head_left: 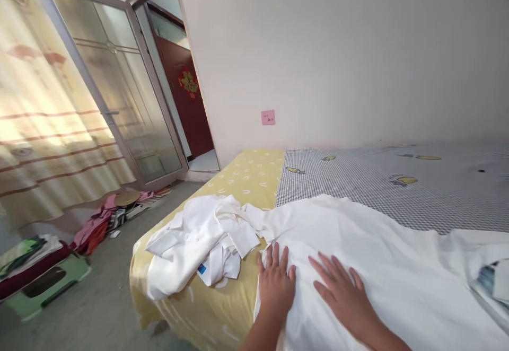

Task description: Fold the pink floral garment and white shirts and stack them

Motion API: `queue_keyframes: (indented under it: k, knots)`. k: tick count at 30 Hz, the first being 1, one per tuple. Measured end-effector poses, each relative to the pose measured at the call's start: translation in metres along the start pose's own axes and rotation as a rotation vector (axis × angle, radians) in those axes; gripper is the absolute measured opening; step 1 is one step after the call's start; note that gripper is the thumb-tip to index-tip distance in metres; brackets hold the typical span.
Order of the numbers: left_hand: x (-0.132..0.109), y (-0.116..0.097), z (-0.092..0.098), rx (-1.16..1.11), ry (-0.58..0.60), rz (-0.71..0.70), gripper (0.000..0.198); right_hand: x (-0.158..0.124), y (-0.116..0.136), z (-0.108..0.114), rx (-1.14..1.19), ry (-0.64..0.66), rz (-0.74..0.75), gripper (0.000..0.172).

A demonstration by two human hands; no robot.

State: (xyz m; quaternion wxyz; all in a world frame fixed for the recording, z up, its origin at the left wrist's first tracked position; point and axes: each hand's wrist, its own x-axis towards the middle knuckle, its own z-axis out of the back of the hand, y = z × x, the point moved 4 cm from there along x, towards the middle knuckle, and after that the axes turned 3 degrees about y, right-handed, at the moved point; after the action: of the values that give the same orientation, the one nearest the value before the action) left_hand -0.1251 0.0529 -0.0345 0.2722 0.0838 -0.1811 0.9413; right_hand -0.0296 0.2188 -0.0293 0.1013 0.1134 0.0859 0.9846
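Note:
A large white garment (382,266) lies spread flat across the bed (246,176). My left hand (275,282) rests palm down on its near left edge, fingers stretched out. Beside it, my right hand (344,292) also lies flat on the white cloth with fingers apart. Neither hand holds anything. To the left, a crumpled pile of white shirts (199,242) sits on the yellow part of the bedcover, a blue tag showing on one.
The bed has a yellow section and a grey checked section (397,192) against a white wall with a pink note (268,117). On the floor at left lie clothes and books (111,218), a green stool (47,284), a glass door (119,96) and curtains.

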Motion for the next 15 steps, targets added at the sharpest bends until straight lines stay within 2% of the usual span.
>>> queue_keyframes:
  k: [2, 4, 8, 11, 15]
  knots:
    - [-0.001, 0.000, -0.001, -0.030, 0.002, -0.002, 0.056, -0.001, 0.004, -0.022, -0.002, 0.038, 0.038, 0.052]
    - [-0.002, -0.001, -0.001, -0.069, 0.014, 0.004, 0.056, -0.004, 0.003, -0.031, -0.009, 0.035, 0.050, 0.052]
    - [0.003, 0.001, 0.008, -0.086, 0.057, 0.020, 0.049, -0.005, 0.002, -0.027, 0.008, 0.071, 0.035, 0.053]
    - [0.022, 0.016, 0.039, -0.042, 0.035, 0.031, 0.039, -0.005, 0.003, -0.021, 0.043, 0.090, 0.010, 0.054]
    - [0.060, 0.060, 0.111, 0.079, -0.153, 0.218, 0.050, -0.003, 0.004, -0.023, 0.108, 0.066, 0.008, 0.055]
